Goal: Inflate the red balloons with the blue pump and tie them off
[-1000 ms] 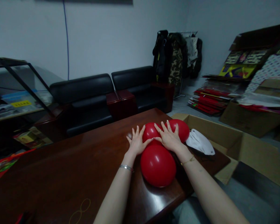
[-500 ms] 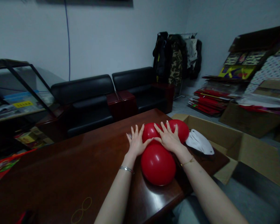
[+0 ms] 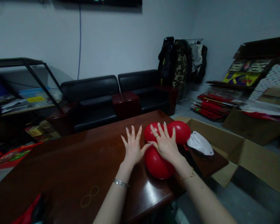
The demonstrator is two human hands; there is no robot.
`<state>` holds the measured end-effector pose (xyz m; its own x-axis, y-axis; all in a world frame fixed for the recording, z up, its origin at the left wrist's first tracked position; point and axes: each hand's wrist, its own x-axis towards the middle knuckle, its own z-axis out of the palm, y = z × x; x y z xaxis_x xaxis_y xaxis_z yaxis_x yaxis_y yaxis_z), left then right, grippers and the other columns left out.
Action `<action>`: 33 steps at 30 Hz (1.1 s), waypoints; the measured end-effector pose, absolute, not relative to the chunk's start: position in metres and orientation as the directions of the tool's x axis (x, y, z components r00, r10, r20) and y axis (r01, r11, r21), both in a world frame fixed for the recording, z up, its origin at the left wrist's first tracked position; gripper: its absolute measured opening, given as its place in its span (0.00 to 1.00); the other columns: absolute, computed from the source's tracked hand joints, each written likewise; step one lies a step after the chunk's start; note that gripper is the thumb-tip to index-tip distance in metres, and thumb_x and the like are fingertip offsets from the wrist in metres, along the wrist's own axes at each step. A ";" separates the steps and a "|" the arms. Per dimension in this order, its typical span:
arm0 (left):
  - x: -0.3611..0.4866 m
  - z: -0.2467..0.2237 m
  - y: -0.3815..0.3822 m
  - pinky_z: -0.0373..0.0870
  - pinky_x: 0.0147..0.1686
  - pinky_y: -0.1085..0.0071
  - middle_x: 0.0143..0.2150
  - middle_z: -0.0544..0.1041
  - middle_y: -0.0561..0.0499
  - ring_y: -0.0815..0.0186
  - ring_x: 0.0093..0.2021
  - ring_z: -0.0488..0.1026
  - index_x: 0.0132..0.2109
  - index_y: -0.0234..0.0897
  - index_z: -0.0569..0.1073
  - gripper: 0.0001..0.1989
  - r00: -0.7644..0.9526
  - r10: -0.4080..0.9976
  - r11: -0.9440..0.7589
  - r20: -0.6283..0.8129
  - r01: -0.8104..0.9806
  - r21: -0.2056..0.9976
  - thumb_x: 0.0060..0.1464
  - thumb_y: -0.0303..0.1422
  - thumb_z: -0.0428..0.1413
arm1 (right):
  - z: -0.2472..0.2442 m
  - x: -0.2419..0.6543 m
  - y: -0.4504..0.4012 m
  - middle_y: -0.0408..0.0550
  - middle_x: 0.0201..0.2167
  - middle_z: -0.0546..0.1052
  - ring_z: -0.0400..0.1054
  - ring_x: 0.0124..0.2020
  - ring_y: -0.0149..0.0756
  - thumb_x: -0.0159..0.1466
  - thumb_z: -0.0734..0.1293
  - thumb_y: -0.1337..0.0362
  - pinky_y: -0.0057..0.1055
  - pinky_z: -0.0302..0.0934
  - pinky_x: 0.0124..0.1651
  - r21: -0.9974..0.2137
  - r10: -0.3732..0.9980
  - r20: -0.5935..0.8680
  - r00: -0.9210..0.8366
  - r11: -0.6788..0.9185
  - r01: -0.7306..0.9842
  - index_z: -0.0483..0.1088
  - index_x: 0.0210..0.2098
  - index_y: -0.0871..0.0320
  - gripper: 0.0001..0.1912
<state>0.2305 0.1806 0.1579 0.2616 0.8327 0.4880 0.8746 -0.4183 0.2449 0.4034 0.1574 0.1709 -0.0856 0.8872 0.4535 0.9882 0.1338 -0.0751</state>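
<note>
Three red balloons cluster near the right end of the brown table: a near one (image 3: 159, 166), a far one (image 3: 149, 134) and a right one (image 3: 182, 132). My left hand (image 3: 133, 149) is spread open just left of the cluster, with its thumb pointing toward the balloons and nothing held. My right hand (image 3: 166, 143) lies over the place where the balloons meet, fingers spread. It hides part of the near and far balloons; how firmly it touches them I cannot tell. The two thumb tips come close together between the near and far balloons.
A white mask-like item (image 3: 200, 143) lies right of the balloons. Beyond the table edge stands an open cardboard box (image 3: 254, 158). Thin yellowish rings (image 3: 90, 196) lie on the table (image 3: 67, 165), with a red and black object (image 3: 34, 208) at near left. A black sofa (image 3: 93, 93) stands behind.
My left hand has moved left, away from the balloons. My right hand stays over them, still spread. The view has shifted slightly to the left.
</note>
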 end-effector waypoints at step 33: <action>-0.033 0.080 -0.035 0.41 0.60 0.27 0.74 0.44 0.37 0.37 0.72 0.36 0.72 0.44 0.45 0.40 -0.419 0.860 0.432 0.292 0.901 0.022 0.60 0.49 0.52 | 0.040 0.199 0.046 0.62 0.72 0.43 0.33 0.73 0.55 0.66 0.61 0.48 0.61 0.38 0.69 -0.142 0.747 0.400 -0.531 0.623 0.769 0.40 0.71 0.54 0.41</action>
<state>-0.0331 -0.0348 0.0802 -0.4193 0.8597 0.2917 0.9015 0.4322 0.0218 0.1986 0.0463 0.0399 -0.5314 0.7465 0.4003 0.7690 0.6234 -0.1417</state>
